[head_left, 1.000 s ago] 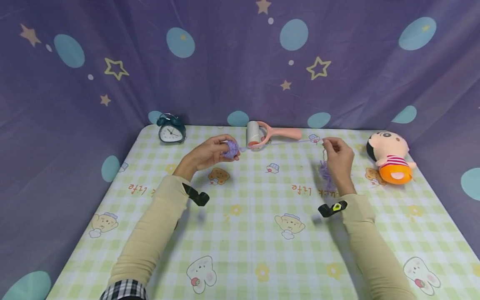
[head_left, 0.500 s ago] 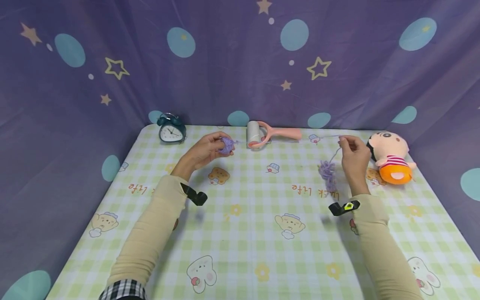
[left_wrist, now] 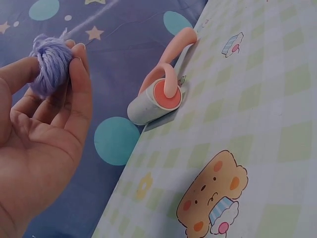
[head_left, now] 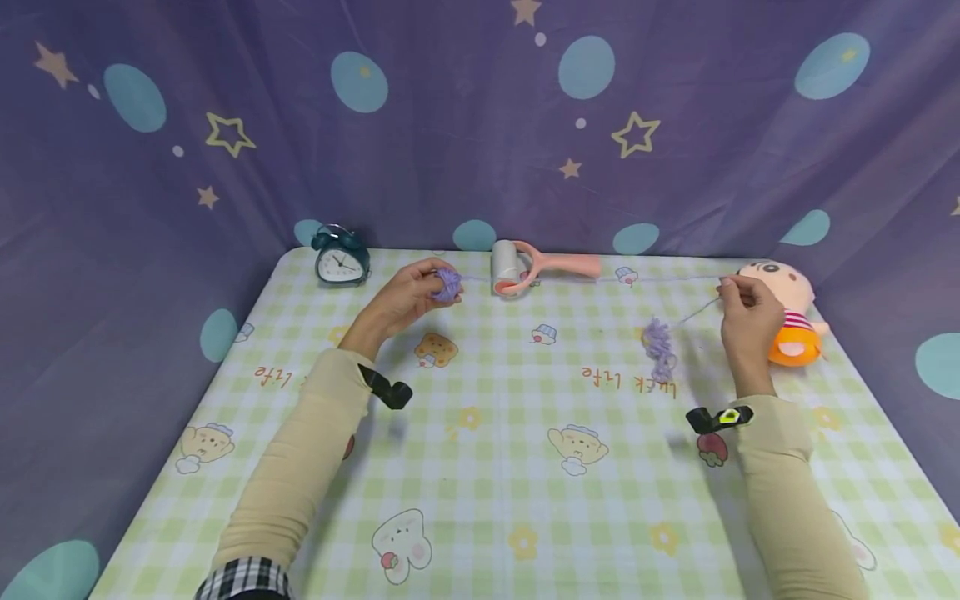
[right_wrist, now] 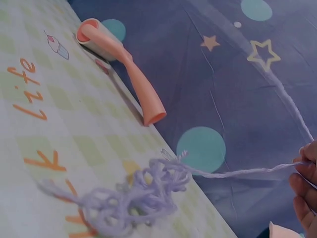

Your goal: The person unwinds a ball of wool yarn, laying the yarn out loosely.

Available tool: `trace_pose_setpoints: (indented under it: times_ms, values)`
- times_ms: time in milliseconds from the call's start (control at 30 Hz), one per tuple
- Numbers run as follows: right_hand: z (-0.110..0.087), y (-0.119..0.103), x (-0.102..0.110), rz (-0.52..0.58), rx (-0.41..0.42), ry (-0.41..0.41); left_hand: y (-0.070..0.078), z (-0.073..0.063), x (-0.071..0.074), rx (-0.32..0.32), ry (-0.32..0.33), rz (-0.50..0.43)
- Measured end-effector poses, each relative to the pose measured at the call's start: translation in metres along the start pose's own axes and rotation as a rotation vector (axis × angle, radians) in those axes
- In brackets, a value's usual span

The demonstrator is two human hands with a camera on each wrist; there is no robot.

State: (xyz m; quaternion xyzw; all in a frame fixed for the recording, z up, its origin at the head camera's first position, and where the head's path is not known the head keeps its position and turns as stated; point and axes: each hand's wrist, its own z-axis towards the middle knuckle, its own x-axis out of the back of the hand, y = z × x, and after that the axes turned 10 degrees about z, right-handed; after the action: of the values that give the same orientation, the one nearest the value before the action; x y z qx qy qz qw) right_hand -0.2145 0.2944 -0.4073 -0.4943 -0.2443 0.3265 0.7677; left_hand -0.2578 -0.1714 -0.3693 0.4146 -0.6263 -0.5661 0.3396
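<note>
A small ball of purple yarn (left_wrist: 52, 64) is gripped between the thumb and fingers of my left hand (head_left: 405, 300), raised over the far left of the table. From it a thin strand of yarn (head_left: 645, 279) stretches across to my right hand (head_left: 752, 321), which pinches it between thumb and fingertips. Below that pinch, the yarn (right_wrist: 257, 171) runs down to a loose tangled heap of yarn (right_wrist: 133, 198) lying on the tablecloth, left of my right hand. The right wrist view shows only the fingertips (right_wrist: 304, 186) at its edge.
A lint roller (head_left: 564, 265) with a peach handle lies at the table's back edge. The green alarm clock (head_left: 341, 258) stands at the back left. Partly behind my right hand is a plush doll (head_left: 795, 342). A checked tablecloth (head_left: 487, 483) covers the table.
My right hand has moved to the right, in front of the doll, drawing the strand longer and straighter. My left hand has shifted slightly left with the yarn ball.
</note>
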Motion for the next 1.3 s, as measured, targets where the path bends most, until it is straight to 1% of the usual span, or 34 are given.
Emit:
trace_pose_setpoints:
  times_ms: [133,200,300,367,467,533,600,700,800,867,933,1033,1167,1300]
  values:
    - [0.003,0.004,0.007,0.003,-0.008,0.029,-0.001,0.002,0.0,0.005,0.016,-0.013]
    - [0.003,0.004,0.009,-0.022,-0.019,0.03,0.0,0.002,0.0,0.007,0.021,-0.02]
    - [0.002,0.004,0.014,-0.088,-0.044,0.006,0.002,0.001,-0.001,0.006,0.023,-0.026]
    - [0.001,0.003,0.016,-0.14,-0.068,-0.033,0.002,0.0,-0.002,0.002,0.025,-0.034]
    - [-0.001,0.004,0.02,-0.215,-0.108,-0.137,0.003,0.0,-0.003,-0.004,0.032,-0.035]
    - [-0.002,0.005,0.022,-0.272,-0.122,-0.243,0.003,0.001,-0.004,-0.008,0.038,-0.033]
    - [-0.003,0.008,0.025,-0.339,-0.117,-0.356,0.003,0.002,-0.004,-0.012,0.044,-0.026]
    - [-0.005,0.012,0.027,-0.449,-0.084,-0.505,0.002,0.003,-0.005,-0.02,0.055,-0.006]
    - [-0.008,0.016,0.027,-0.52,-0.082,-0.615,0.002,0.005,-0.007,-0.032,0.061,0.022]
    - [-0.011,0.018,0.026,-0.543,-0.101,-0.665,0.003,0.005,-0.008,-0.042,0.068,0.035]
    - [-0.013,0.02,0.024,-0.552,-0.118,-0.695,0.003,0.005,-0.009,-0.051,0.072,0.038]
    - [-0.015,0.022,0.021,-0.546,-0.116,-0.709,0.005,0.005,-0.01,-0.05,0.091,0.038]
    - [-0.018,0.022,0.017,-0.524,-0.091,-0.695,0.007,0.004,-0.013,-0.026,0.114,0.068]
    - [-0.018,0.018,0.012,-0.503,-0.074,-0.659,0.008,0.004,-0.014,-0.01,0.125,0.11]
